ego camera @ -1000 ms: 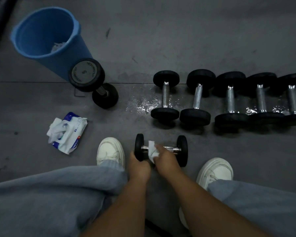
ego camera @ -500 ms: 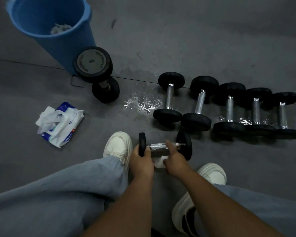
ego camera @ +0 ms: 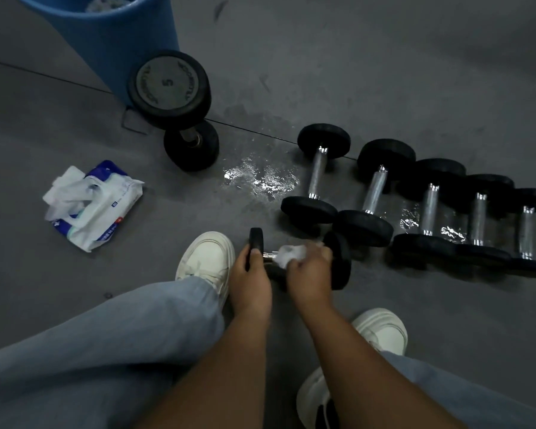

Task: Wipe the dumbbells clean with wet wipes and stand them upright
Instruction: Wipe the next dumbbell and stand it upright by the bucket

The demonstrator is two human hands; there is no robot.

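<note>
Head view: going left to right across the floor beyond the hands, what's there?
Pack of wipes → standing dumbbell → wet patch → row of five dumbbells lying on their sides. The blue bucket is left out because it spans the first two.

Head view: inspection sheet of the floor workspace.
Surface: grey floor, wet patch beside the row.
Job's things: small black chrome-handled dumbbell, white wet wipe on its handle; five black dumbbells lying in a row; large black dumbbell marked 5 standing on end; open blue-white wipe pack.
Clutter: blue plastic bucket holding used wipes.
Hands: left hand grips the dumbbell's plate; right hand holds the wipe.
Cables: nothing seen.
Surroundings: white shoes, jeans.
</note>
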